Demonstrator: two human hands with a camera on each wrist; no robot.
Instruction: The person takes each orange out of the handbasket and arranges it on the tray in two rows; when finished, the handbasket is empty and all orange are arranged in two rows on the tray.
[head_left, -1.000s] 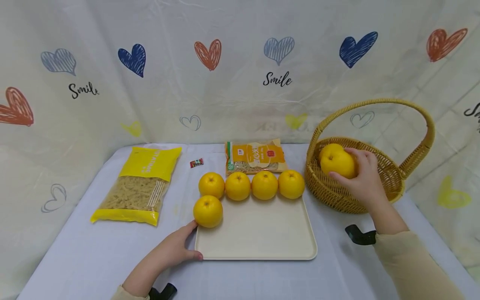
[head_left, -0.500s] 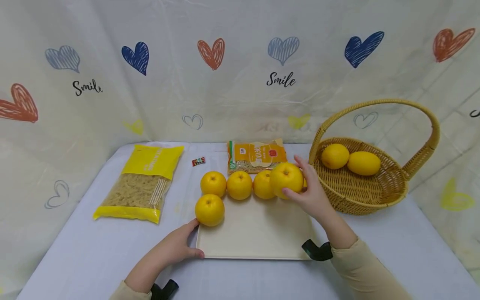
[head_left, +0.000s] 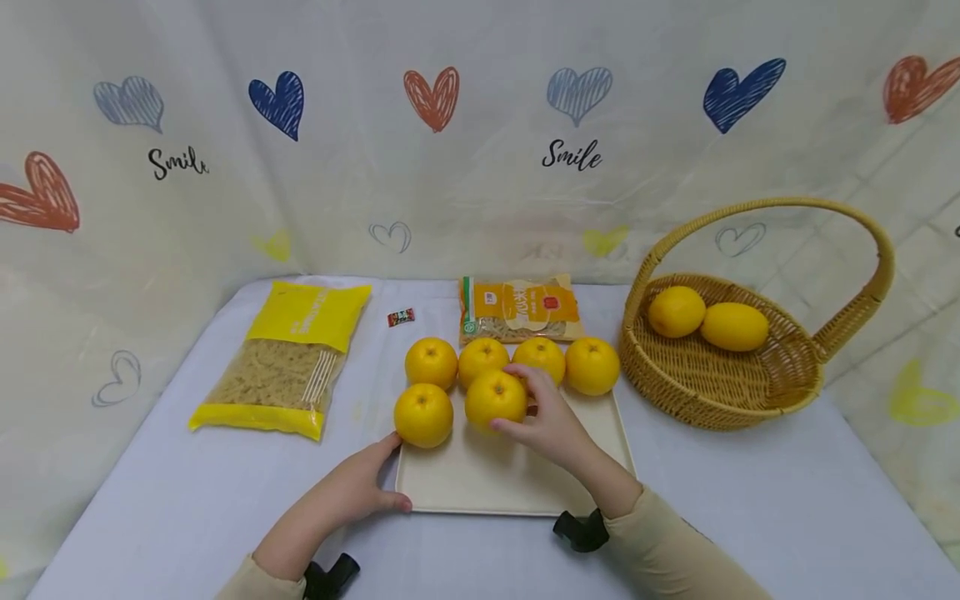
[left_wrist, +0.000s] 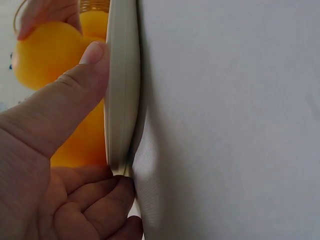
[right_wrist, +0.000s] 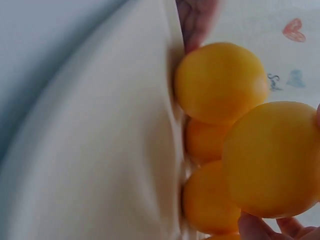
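Observation:
My right hand (head_left: 553, 423) holds an orange (head_left: 493, 402) between thumb and fingers, close over the cream tray (head_left: 480, 493). In the right wrist view that orange (right_wrist: 272, 160) is large, with fingertips against it. Several oranges line the tray's back edge, and another orange (head_left: 423, 416) sits in front of the leftmost one. My left hand (head_left: 356, 490) grips the tray's front left corner. The left wrist view has its thumb (left_wrist: 75, 90) on the tray rim (left_wrist: 122, 80) and its fingers curled at the side.
A wicker basket (head_left: 712, 387) with a tall handle stands at right, two lemons (head_left: 735, 327) inside. Behind the tray lies an orange-and-clear food packet (head_left: 519, 308), beside a small wrapped candy (head_left: 401, 317). A large yellow bag (head_left: 281, 358) lies at left.
My right hand has lifted an orange out of the basket and carried it left over the tray, beside the front orange. The left hand stays at the tray corner.

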